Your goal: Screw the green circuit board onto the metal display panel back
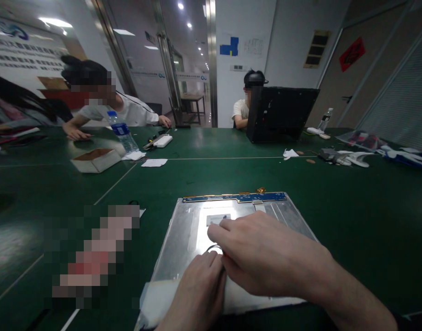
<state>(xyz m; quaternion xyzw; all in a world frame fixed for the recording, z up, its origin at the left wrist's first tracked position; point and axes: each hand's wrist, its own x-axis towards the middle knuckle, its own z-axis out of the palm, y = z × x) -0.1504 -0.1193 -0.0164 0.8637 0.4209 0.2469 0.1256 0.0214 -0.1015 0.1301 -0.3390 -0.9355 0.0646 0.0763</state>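
Note:
A flat silver metal panel (169, 257), which looks like the back of a screen, lies on the table in front of me. Along its far edge runs a narrow blue circuit board (214, 198), with a short flat ribbon cable (258, 206) near its right part. My left hand (202, 278) is closed low over the panel's middle. Against it, my right hand (255, 250) is bent over with curled fingers. A thin dark wire (215, 247) arcs out between the two hands. A speck of red shows there too; the fingertips and whatever they pinch are hidden.
The green table (197, 177) carries an open cardboard box (97, 161), a water bottle (121, 131), and paper scraps (154, 162). A blurred-out object (100, 248) lies left of the panel. Gloves (352, 157) lie at right. A black monitor-like case (283, 112) stands opposite; other people sit around.

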